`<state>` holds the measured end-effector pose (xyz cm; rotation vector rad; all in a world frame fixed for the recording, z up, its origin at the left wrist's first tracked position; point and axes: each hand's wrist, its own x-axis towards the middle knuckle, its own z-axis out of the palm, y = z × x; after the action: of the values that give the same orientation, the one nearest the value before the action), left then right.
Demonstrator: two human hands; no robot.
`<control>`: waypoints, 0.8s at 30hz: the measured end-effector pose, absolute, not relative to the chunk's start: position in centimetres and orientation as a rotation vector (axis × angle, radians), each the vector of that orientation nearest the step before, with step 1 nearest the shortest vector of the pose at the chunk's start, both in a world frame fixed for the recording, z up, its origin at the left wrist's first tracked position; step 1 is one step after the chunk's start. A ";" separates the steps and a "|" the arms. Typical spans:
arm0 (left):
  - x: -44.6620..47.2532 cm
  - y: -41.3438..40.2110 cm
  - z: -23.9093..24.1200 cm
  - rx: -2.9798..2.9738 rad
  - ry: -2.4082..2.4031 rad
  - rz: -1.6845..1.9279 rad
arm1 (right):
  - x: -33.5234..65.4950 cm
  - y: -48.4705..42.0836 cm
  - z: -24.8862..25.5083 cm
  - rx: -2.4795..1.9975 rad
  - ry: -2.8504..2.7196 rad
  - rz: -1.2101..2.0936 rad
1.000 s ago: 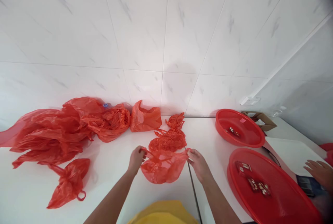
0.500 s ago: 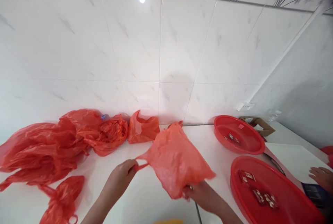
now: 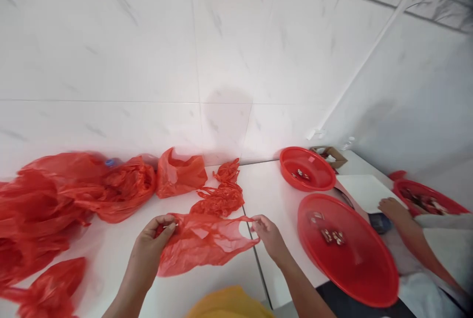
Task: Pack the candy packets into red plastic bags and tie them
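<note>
A thin red plastic bag [image 3: 201, 246] is stretched sideways above the white table, flat and looking empty. My left hand [image 3: 153, 239] is closed round its bunched left end. At the other end, my right hand [image 3: 269, 236] pinches the bag's handle loop, and a gap shows through the loop. Just behind it lie crumpled red bags [image 3: 223, 199] in a loose heap. A red bag standing with its mouth up [image 3: 181, 175] is against the wall, further left.
Big piles of red bags [image 3: 44, 204] cover the left side. On the right are a small red basin [image 3: 320, 184] and a large red basin [image 3: 377, 278], both holding small packets. A co-worker's hand [image 3: 393, 209] rests by a white tray [image 3: 364, 192]. A cardboard box [image 3: 338, 159] sits behind.
The bag has swung from hanging tilted to lying stretched level between my hands. My right hand has moved to its handle. The view has turned right, showing more of the co-worker.
</note>
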<state>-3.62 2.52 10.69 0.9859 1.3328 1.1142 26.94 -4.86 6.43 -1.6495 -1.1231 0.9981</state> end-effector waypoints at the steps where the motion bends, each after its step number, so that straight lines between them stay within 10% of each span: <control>1: -3.3 2.4 10.2 0.924 1.296 1.086 | 27.6 -5.1 5.6 -1.740 -1.168 0.850; 7: -2.0 1.8 9.1 0.812 1.230 0.994 | 35.3 -7.9 1.1 -2.386 -1.047 -0.022; 24: 0.5 0.6 11.7 1.202 1.199 0.894 | 34.8 -9.1 -1.6 -2.125 -1.042 0.827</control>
<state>0.49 0.62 11.73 1.2025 1.1992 0.8937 34.84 -9.05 -1.63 -2.1247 -1.0421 0.8273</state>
